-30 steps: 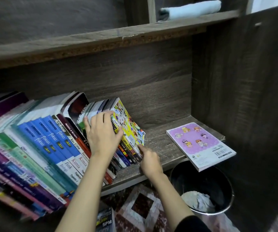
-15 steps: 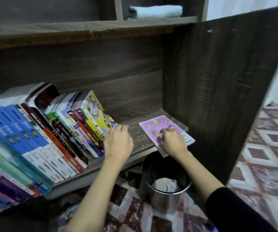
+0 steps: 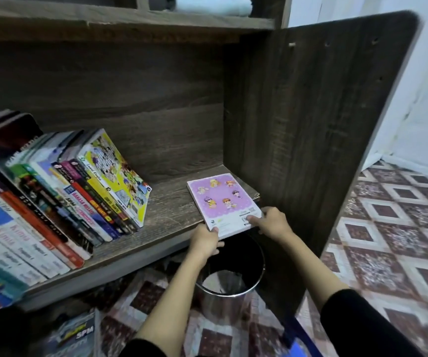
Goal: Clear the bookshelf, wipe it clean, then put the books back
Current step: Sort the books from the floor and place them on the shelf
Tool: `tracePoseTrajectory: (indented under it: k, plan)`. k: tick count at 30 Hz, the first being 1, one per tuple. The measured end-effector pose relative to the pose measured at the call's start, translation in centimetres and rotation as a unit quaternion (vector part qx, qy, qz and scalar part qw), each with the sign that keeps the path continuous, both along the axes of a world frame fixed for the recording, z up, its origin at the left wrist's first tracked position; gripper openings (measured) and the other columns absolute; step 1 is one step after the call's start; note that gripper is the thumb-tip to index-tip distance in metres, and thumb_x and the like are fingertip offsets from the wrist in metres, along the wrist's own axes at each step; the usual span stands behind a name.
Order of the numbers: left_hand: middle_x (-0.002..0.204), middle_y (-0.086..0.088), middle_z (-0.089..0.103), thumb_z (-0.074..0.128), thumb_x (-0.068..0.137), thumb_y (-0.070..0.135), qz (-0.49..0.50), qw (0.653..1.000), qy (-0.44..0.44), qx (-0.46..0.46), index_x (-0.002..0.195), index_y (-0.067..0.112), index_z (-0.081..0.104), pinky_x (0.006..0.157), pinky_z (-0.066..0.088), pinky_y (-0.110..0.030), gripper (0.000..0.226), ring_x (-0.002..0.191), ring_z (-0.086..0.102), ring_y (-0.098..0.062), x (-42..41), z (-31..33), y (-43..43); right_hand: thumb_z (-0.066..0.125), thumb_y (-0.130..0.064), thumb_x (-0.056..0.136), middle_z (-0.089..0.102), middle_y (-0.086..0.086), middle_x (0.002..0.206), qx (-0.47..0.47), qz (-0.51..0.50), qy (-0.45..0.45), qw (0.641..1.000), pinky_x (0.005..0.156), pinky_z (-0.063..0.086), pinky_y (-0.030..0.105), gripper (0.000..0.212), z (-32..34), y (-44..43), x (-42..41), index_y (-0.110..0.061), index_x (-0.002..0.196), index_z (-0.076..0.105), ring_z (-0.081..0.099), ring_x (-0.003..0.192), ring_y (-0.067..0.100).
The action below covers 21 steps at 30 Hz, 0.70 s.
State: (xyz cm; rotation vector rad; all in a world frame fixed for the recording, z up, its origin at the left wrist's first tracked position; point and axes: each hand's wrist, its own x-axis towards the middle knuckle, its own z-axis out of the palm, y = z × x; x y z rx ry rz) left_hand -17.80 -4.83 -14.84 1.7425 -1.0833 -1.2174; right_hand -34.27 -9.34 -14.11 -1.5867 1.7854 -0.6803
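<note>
A pink book (image 3: 220, 199) with cartoon figures lies flat at the right end of the dark wooden shelf (image 3: 171, 215), its near edge overhanging. My left hand (image 3: 205, 242) grips its near left corner, thumb on the cover. My right hand (image 3: 272, 222) grips its near right corner. A row of books (image 3: 61, 202) leans leftward along the shelf's left part, a yellow comic-cover book (image 3: 116, 173) outermost.
A metal waste bin (image 3: 229, 282) with crumpled paper stands on the floor right under the pink book. The bookcase's side panel (image 3: 310, 137) rises on the right. A folded pale cloth (image 3: 210, 5) lies on the upper shelf. A magazine (image 3: 74, 336) lies on the patterned floor.
My left hand left the leaning books and moved right to the pink book. My right hand shifted from on top of the cover to its near right corner. The view swung right.
</note>
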Motion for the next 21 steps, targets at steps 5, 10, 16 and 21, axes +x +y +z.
tracePoseTrajectory:
  k: [5, 10, 16, 21]
  plan:
    - [0.106, -0.01, 0.055, 0.034, 0.102, 0.005, 0.0, 0.986, 0.163, 0.023, 0.115, 0.009, 0.044, 0.064, 0.056, -0.032, 0.017, 0.068, 0.06, -0.019, 2.0, 0.4, 1.1, 0.07, -0.018, 0.085, 0.064, 0.008, 0.066, 0.171, 0.024, -0.269, 0.947, 0.055, 0.056, 0.03, 0.025, 0.2, 1.3, -0.6, -0.006, 0.102, 0.056, 0.064, 0.055, 0.018]
    - [0.096, -0.007, 0.056, 0.036, 0.102, 0.006, -0.03, 0.993, 0.113, 0.024, 0.105, 0.009, 0.045, 0.052, 0.056, -0.024, 0.01, 0.047, 0.057, -0.006, 4.5, 0.0, 2.5, 0.052, 0.005, 0.088, 0.07, 0.016, 0.1, 0.245, 0.04, -0.465, 0.85, 0.055, 0.059, 0.041, 0.034, -0.6, 2.2, 0.7, -0.009, 0.118, 0.056, 0.07, 0.083, 0.028]
    - [0.091, -0.007, 0.062, 0.044, 0.099, 0.007, -0.059, 0.997, 0.016, -0.045, 0.114, 0.0, 0.052, 0.057, 0.053, -0.022, 0.018, 0.06, 0.063, -0.005, 8.6, 4.5, 2.9, 0.047, 0.021, 0.082, 0.064, 0.02, 0.112, 0.152, 0.098, -0.548, 0.817, 0.051, 0.057, 0.047, 0.053, 3.5, 2.6, 3.9, -0.011, 0.124, 0.048, 0.069, 0.085, 0.037]
    - [0.131, -0.004, 0.055, 0.056, 0.095, 0.02, 0.02, 0.938, -0.202, -0.279, 0.134, 0.012, 0.048, 0.09, 0.044, -0.031, 0.041, 0.11, 0.056, -0.021, 12.6, 10.7, 2.0, 0.05, 0.026, 0.077, 0.06, 0.007, 0.11, -0.072, 0.129, -0.512, 0.846, 0.078, 0.058, 0.038, 0.057, 7.5, 3.3, 9.7, -0.018, 0.114, 0.043, 0.063, 0.1, 0.023]
